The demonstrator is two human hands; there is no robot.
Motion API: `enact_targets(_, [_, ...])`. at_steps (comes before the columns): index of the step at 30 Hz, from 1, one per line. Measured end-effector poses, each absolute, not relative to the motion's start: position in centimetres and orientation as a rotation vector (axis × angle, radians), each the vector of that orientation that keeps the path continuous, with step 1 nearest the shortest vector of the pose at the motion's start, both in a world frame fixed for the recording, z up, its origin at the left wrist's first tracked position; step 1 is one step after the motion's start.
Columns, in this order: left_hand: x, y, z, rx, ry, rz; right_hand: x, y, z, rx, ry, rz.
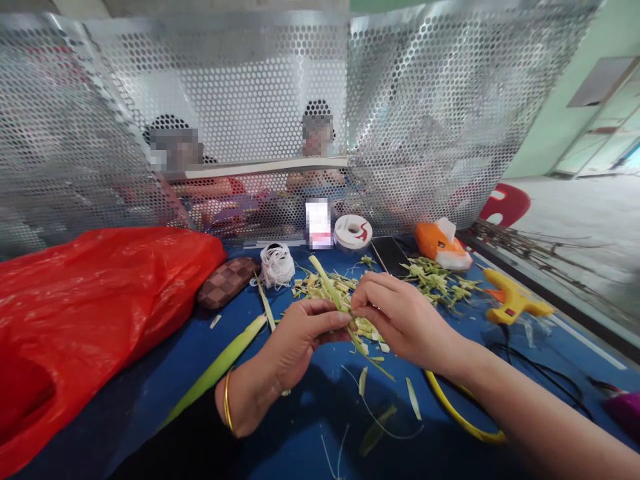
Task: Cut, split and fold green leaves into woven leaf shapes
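Over the middle of the blue table, my left hand (311, 328) pinches a strip of green leaf (325, 280) between thumb and fingers. One end of the strip points up and away, and a thin tail slants down to the right. My right hand (395, 313) is closed at the same spot, its fingertips pressed to the folded part of the strip. Cut leaf scraps (367, 330) lie under and around both hands. A long green leaf (225, 360) rests left of my left wrist. Leaf pieces folded into small shapes (435, 280) are heaped beyond my right hand.
A red plastic bag (100, 320) covers the left side. Behind are a checked pouch (227, 283), white string (277, 265), a spool (353, 231), a dark phone (390, 256) and a tissue pack (440, 245). A yellow glue gun (513, 297) lies right. Perforated metal (250, 80) stands behind.
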State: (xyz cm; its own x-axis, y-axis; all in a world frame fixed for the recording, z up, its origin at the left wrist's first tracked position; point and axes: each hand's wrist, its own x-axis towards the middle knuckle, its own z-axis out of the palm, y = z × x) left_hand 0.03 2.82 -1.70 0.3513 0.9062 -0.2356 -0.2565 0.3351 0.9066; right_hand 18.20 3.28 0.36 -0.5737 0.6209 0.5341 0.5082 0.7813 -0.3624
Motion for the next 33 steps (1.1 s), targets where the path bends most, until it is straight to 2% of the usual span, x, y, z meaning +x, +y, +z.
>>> enact_targets(6, [-0.01,2.94,-1.74,0.906,0.914,0.914,18.06,3.26,0.01,-0.808,-2.276,0.211])
enact_targets(18, [0.12,2.88,-2.05,0.978,0.944,0.925,17.76,3.36,0.38,-1.049,-1.989,0.881])
enact_targets(27, [0.45,2.68,-2.47,0.974,0.963,0.958,17.3,3.14,0.14,-1.164,-1.949,0.859])
enact_targets(33, [0.36,2.83,-2.42,0.96,0.849,0.931,17.7,3.4,-0.38,-1.129,-1.875,0.959])
